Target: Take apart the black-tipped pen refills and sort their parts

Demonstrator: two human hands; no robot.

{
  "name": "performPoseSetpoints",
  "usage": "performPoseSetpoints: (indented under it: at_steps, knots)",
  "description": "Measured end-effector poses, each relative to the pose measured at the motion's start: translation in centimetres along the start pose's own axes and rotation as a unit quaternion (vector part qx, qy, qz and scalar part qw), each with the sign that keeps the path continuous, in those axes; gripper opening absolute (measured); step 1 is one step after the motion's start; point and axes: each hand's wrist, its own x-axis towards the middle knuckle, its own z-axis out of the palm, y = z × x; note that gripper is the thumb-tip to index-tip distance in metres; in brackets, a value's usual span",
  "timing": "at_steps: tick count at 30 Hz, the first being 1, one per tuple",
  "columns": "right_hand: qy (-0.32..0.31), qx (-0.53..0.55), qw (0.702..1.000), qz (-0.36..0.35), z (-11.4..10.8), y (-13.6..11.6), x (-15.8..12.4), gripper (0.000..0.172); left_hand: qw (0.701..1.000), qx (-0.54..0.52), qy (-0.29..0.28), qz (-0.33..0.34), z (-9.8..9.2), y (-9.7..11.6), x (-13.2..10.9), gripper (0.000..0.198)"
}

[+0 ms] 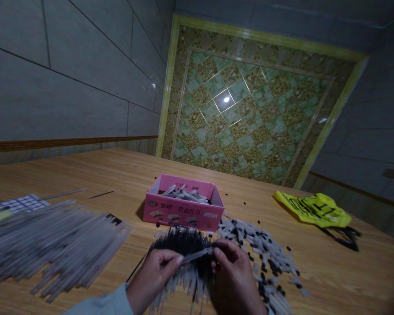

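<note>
Between my two hands stretches a thin, clear plastic tube (197, 255), slightly tilted up to the right. My left hand (160, 269) pinches its left end between thumb and fingers. My right hand (234, 269) is closed at the other end; what its fingertips cover there is hidden. Just beneath and behind the hands lies a dense bundle of thin black sticks (185, 239), whose near ends look pale and translucent. Right of my right hand spreads a heap of short clear sleeves and small black caps (265, 245).
Beyond the bundle stands an open pink box (184, 214) holding several pale pieces. Many long clear tubes (68, 240) lie at left, near a checked cloth (16, 202). A yellow bag (315, 210) with black straps rests at right on the wooden table (118, 168).
</note>
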Motion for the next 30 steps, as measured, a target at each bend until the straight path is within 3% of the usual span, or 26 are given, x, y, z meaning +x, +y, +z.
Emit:
performPoseSetpoints:
  at_steps: [10, 14, 18, 30]
  knots:
    - [-0.042, -0.069, 0.997, -0.015, 0.5, -0.5, -0.6, 0.015, 0.999, -0.017, 0.015, -0.029, 0.3, 0.4, -0.4, 0.035]
    - [-0.046, -0.165, 0.983, -0.058, 0.3, -0.3, -0.9, 0.012, 0.999, -0.012, 0.035, -0.028, 0.3, 0.7, -0.6, 0.029]
    - [-0.053, -0.259, 0.959, -0.096, 0.2, -0.2, -1.1, 0.015, 0.999, 0.04, 0.019, -0.02, 0.1, 1.2, -0.8, 0.03]
    - [-0.052, -0.289, 0.951, -0.092, 0.9, -1.1, -1.5, 0.021, 0.987, 0.136, 0.058, 0.062, 0.3, 1.6, -1.3, 0.023]
